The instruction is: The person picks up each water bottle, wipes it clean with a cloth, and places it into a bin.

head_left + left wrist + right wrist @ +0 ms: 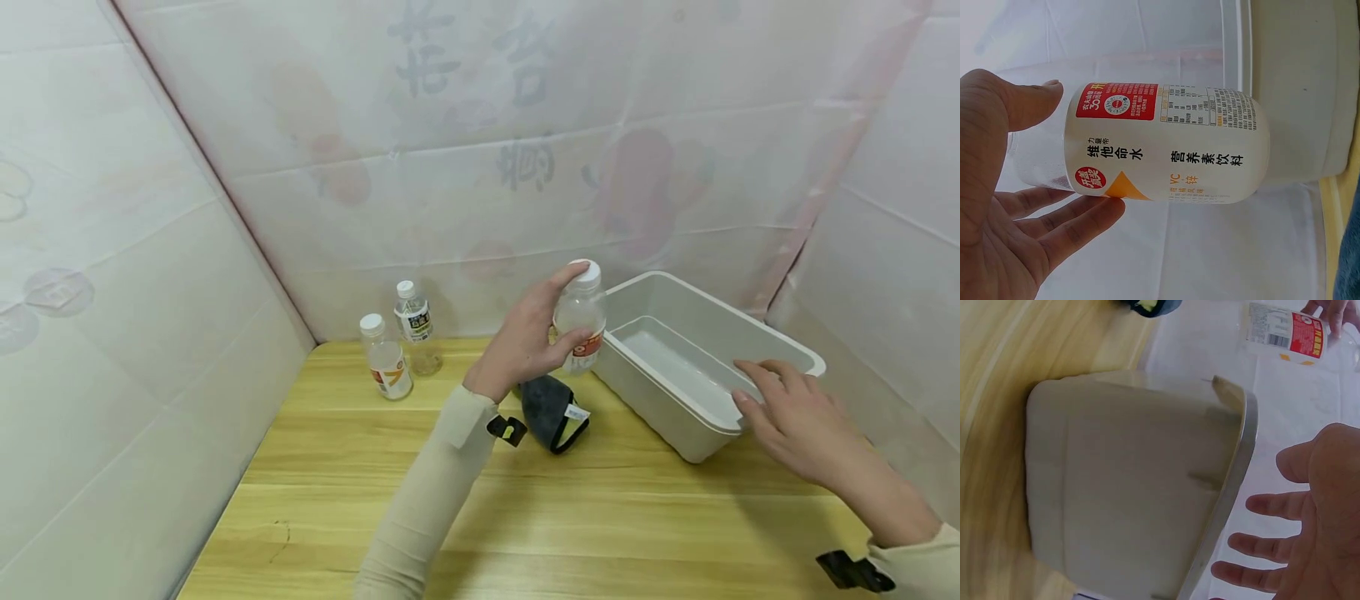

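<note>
My left hand point(528, 333) grips a clear plastic bottle point(579, 321) with a white cap, raised above the table beside the bin's left rim. In the left wrist view its white, red and orange label point(1166, 144) shows between thumb and fingers. My right hand point(798, 417) hovers over the near right end of a light grey plastic bin point(652, 400), fingers spread and holding nothing. From the right wrist view, the fingers point(1266, 544) look apart from the bin's rim point(1235, 469). Inside, the visible part of the bin shows only its bare floor.
Two capped plastic bottles, a shorter one point(388, 367) and a taller one point(417, 325), stand upright at the table's back left. A dark grey cloth item point(546, 408) with a white tag lies below the left hand. Fabric walls surround the wooden table point(360, 492).
</note>
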